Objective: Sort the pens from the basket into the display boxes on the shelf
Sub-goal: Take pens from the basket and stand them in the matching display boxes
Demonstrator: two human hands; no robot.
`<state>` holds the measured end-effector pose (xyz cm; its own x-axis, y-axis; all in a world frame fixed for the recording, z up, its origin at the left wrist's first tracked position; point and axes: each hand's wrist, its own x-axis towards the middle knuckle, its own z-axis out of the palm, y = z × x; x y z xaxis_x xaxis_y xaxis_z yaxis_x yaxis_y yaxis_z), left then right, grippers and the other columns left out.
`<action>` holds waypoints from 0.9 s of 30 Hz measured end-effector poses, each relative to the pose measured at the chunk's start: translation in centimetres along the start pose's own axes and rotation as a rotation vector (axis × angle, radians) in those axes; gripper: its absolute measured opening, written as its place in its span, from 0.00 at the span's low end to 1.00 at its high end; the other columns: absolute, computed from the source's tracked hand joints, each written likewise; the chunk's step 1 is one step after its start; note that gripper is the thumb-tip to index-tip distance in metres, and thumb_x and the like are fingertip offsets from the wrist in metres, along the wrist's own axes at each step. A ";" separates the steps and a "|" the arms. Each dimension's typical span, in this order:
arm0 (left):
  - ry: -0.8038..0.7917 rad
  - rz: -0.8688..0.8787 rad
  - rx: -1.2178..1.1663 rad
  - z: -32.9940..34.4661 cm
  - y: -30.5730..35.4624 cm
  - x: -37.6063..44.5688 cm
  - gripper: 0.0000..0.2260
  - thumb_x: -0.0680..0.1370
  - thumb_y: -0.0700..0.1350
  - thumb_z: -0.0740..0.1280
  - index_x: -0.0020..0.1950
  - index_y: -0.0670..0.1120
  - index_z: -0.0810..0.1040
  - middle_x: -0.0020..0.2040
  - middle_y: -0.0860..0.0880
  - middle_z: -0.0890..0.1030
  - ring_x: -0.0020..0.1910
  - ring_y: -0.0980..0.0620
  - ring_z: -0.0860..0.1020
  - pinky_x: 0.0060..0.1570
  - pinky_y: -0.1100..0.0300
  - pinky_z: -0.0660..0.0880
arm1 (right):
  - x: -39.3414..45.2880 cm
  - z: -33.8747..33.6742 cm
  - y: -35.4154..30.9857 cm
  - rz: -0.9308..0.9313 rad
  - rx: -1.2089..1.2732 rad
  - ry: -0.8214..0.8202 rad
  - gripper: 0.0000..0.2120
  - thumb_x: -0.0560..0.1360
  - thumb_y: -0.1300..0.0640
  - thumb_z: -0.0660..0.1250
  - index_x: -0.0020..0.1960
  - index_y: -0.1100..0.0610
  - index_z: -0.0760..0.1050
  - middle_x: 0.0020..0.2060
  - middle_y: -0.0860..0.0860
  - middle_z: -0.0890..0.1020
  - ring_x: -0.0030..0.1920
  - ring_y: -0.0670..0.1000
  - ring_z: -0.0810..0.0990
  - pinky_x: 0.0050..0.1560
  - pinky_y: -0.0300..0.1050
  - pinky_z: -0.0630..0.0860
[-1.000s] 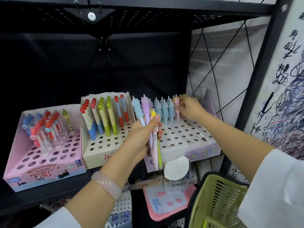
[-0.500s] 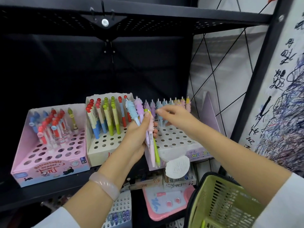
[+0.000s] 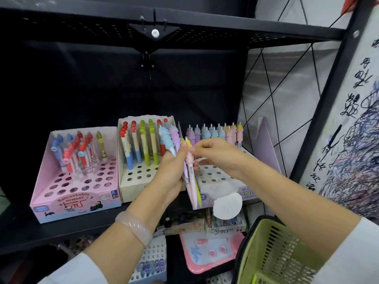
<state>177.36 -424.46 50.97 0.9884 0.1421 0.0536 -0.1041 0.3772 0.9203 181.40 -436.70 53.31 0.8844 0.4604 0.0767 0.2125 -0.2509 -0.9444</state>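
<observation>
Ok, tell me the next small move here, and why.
Probably draw the pink pen up out of the bunch of pens the left hand grips: the right hand is already pinching its top, and the unicorn box just behind has open holes.

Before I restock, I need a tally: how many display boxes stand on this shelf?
3. A pink box on the left, a cream box in the middle, and a unicorn box on the right, partly hidden behind the hands.
</observation>
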 end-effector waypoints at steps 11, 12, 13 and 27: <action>-0.019 0.004 0.078 0.9 0.2 0.5 0.07 0.79 0.34 0.58 0.43 0.39 0.72 0.34 0.44 0.75 0.23 0.56 0.75 0.27 0.64 0.76 | 2.1 -7.0 0.8 -0.097 0.207 0.608 0.06 0.77 0.57 0.65 0.50 0.60 0.74 0.35 0.50 0.83 0.37 0.47 0.84 0.42 0.40 0.81; -0.019 -0.002 0.057 1.1 0.2 0.6 0.07 0.79 0.34 0.58 0.43 0.39 0.72 0.35 0.44 0.75 0.23 0.56 0.75 0.27 0.64 0.76 | 2.4 -8.0 1.2 -0.098 0.090 0.671 0.05 0.77 0.57 0.65 0.48 0.59 0.75 0.34 0.50 0.82 0.38 0.51 0.83 0.46 0.46 0.81; -0.018 -0.009 0.037 1.1 0.2 0.8 0.06 0.79 0.34 0.58 0.43 0.39 0.72 0.35 0.44 0.75 0.23 0.56 0.75 0.27 0.64 0.76 | 2.5 -8.9 1.6 -0.103 -0.020 0.723 0.04 0.77 0.58 0.64 0.45 0.58 0.76 0.34 0.52 0.82 0.41 0.56 0.83 0.51 0.53 0.80; -0.023 -0.024 0.035 1.5 -1.1 1.8 0.01 0.77 0.37 0.64 0.47 0.39 0.75 0.28 0.47 0.79 0.26 0.54 0.79 0.28 0.64 0.76 | 4.3 -11.0 4.6 -0.160 -0.636 0.691 0.10 0.78 0.58 0.62 0.56 0.63 0.74 0.44 0.61 0.81 0.46 0.59 0.79 0.44 0.45 0.73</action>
<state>179.41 -425.95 50.66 0.9930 0.1116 0.0397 -0.0764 0.3476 0.9345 190.75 -445.28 52.79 0.8319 -0.0246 0.5544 0.3587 -0.7386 -0.5709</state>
